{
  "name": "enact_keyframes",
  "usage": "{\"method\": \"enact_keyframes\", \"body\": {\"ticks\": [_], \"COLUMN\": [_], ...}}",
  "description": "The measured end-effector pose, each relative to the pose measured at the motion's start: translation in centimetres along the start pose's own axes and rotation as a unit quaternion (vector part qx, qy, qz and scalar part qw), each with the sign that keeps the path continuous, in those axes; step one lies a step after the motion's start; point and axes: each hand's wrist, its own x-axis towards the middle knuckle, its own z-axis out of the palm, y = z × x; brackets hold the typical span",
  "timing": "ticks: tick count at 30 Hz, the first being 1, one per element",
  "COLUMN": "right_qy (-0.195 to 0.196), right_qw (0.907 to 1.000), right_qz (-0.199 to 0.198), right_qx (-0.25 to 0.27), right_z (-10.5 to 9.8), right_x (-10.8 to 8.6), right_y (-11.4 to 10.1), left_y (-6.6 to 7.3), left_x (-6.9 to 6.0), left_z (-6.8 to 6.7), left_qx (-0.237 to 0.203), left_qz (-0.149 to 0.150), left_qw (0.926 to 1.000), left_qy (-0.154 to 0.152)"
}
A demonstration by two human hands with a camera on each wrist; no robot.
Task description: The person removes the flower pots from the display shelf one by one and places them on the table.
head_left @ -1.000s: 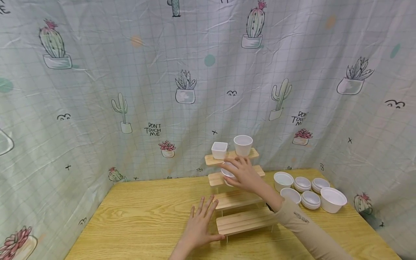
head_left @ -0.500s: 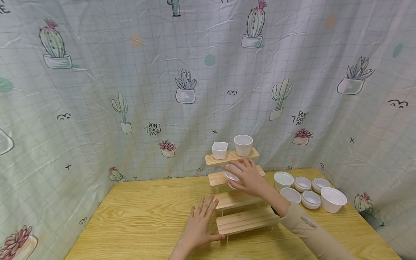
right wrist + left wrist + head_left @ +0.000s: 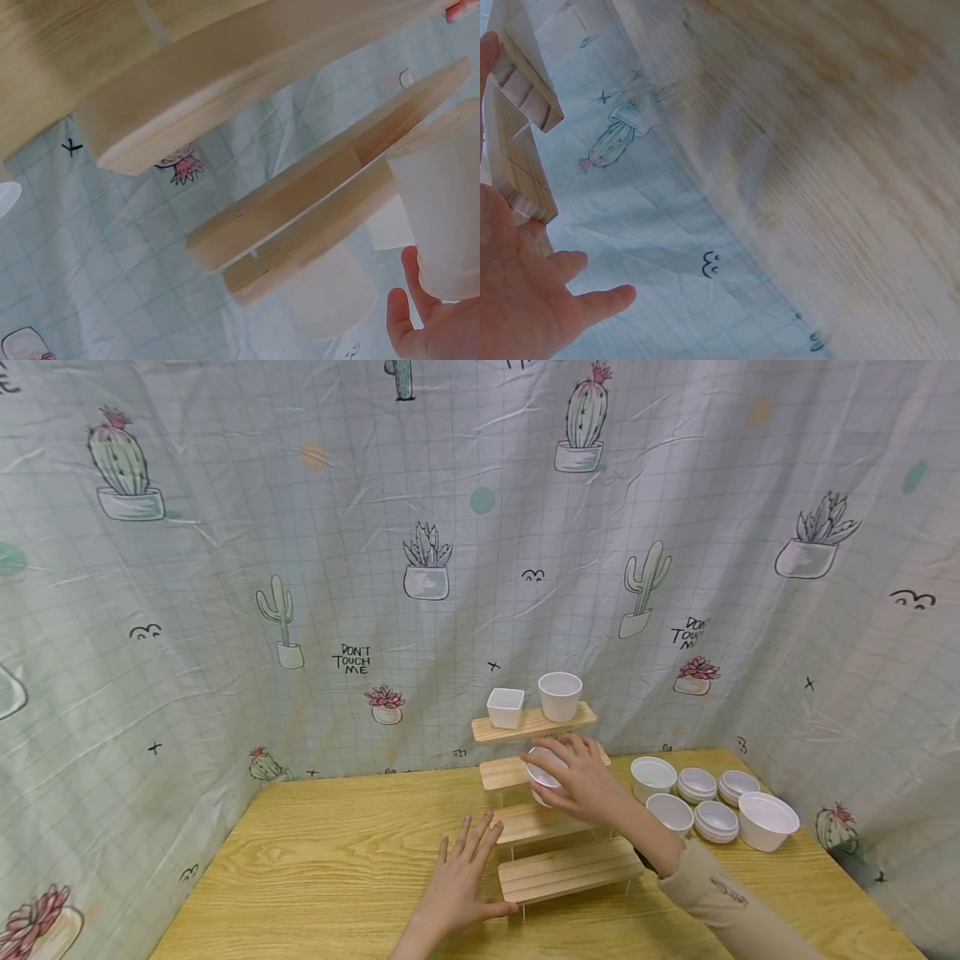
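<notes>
My right hand (image 3: 588,789) grips a round white flowerpot (image 3: 543,768) by its rim, at the second-highest step of a wooden tiered stand (image 3: 570,870). In the right wrist view the pot (image 3: 439,210) appears large beside my fingers (image 3: 405,322); whether its base touches the step I cannot tell. My left hand (image 3: 459,881) is spread at the stand's left side, its thumb at the end of the lowest step. A square white pot (image 3: 506,708) and a round white pot (image 3: 560,697) stand on the top step.
On the wooden table (image 3: 337,860), right of the stand, several white pots are grouped, among them a wide one (image 3: 768,821) and a low ridged one (image 3: 716,822). A cactus-print curtain (image 3: 480,568) hangs behind and along both sides.
My right hand has moved to the right and slightly down along the second-highest step with the white flowerpot. The left hand has stayed at the stand's left side.
</notes>
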Motion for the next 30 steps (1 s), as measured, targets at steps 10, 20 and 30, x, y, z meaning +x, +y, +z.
{"method": "enact_keyframes", "body": {"ticks": [10, 20, 30], "right_qy": [-0.007, 0.007, -0.016], "right_qw": [0.9999, 0.9999, 0.9995], "right_qz": [0.012, 0.011, 0.026], "right_qx": [0.003, 0.007, 0.005], "right_z": [-0.4, -1.1, -2.1], "right_x": [-0.8, -1.9, -3.6], "right_y": [-0.1, -0.1, 0.1], "left_y": [0.1, 0.0, 0.0], "left_x": [0.0, 0.0, 0.0], "left_z": [-0.1, 0.0, 0.1], "left_qx": [0.003, 0.004, 0.006], "left_qz": [-0.007, -0.007, -0.003], "left_qw": [1.0000, 1.0000, 0.9999], "left_qy": [-0.006, 0.000, 0.008]}}
